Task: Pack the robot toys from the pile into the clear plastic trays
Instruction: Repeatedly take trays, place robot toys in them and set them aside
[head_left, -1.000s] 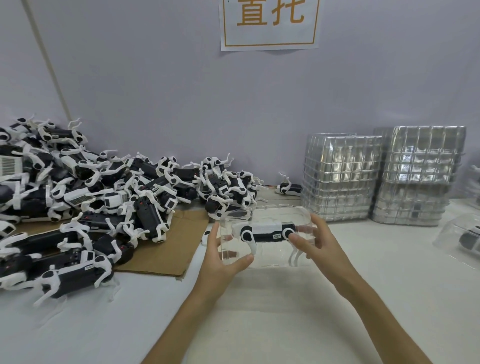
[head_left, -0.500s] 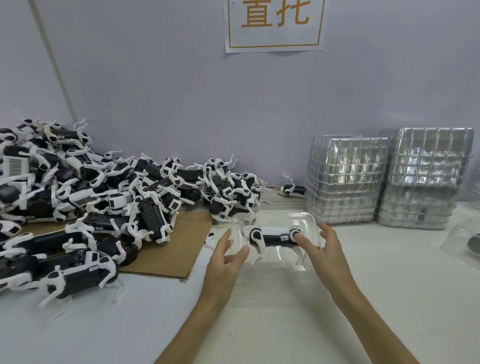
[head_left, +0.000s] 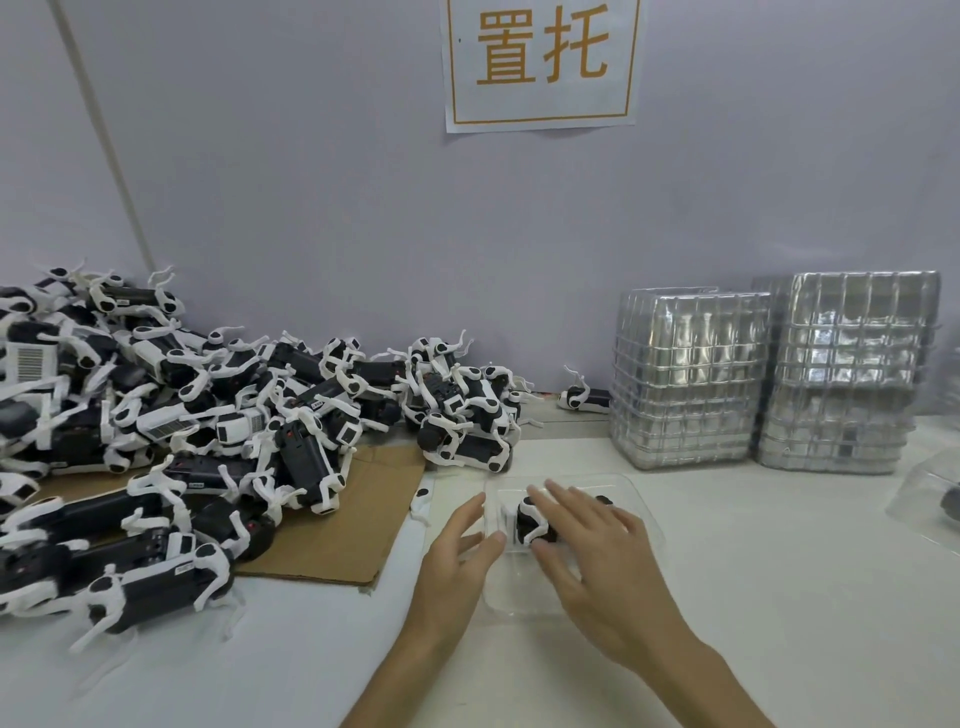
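1. On the left, a big pile (head_left: 208, 415) of toys lies on cardboard (head_left: 353, 519) on the counter (head_left: 779, 571). Lots of toys are not packed yet.
2. The left hand (head_left: 457, 556) is flat, with straight fingers. It holds nothing. Its thumb touches the left edge of the tray (head_left: 514, 592).
3. The tray lies flat on the counter, in the middle. One black and white toy (head_left: 532, 522) lies inside it, near the left side.
4. The right hand (head_left: 597, 561) lies on top of the toy. Its fingers are spread out and straight. It grips nothing. It looks like it is pushing the toy down.
5. I think the job now is to get the toy snug in the tray.
   - Push down softly and straight, because the thin white legs could bend or snap.
   - Let the left hand press on the tray edge so the light tray does not slide.
   - Look that all the legs are inside. The right hand hides most of the toy, so I cannot tell if it is all the way in.
6. On the right, two stacks (head_left: 685, 384) of trays stand by the wall. The next tray can come from there.
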